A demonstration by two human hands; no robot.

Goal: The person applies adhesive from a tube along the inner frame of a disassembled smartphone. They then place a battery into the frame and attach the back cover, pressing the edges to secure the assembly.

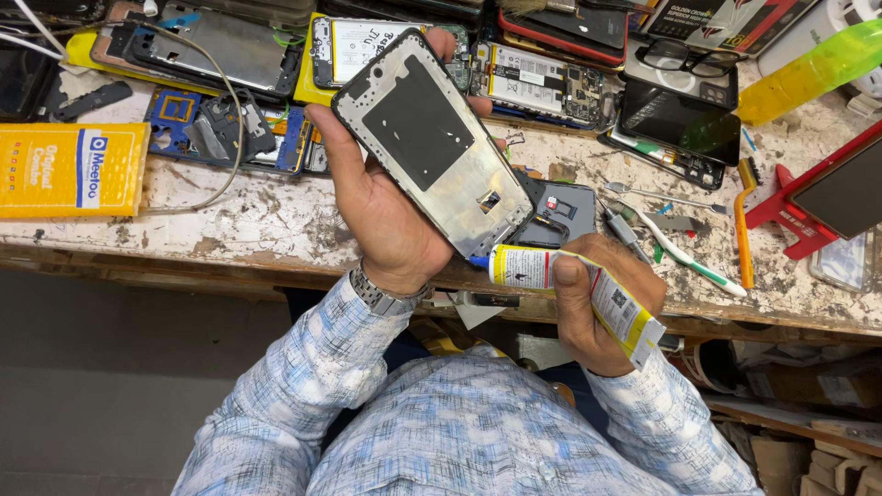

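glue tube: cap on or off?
Off. The glue tube in the right hand shows a bare blue nozzle touching the phone frame edge.

A worn, paint-flecked workbench [276, 225] carries the clutter. Opened phones [542, 83], a yellow packet [69, 170] and a toothbrush [684, 253] lie on it.

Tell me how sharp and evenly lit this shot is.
Head view: left hand and phone frame are sharp, as is the right hand on the glue tube; light is even and soft, shadows faint; the green bottle glows bright; bench edges bow slightly from the wide lens.
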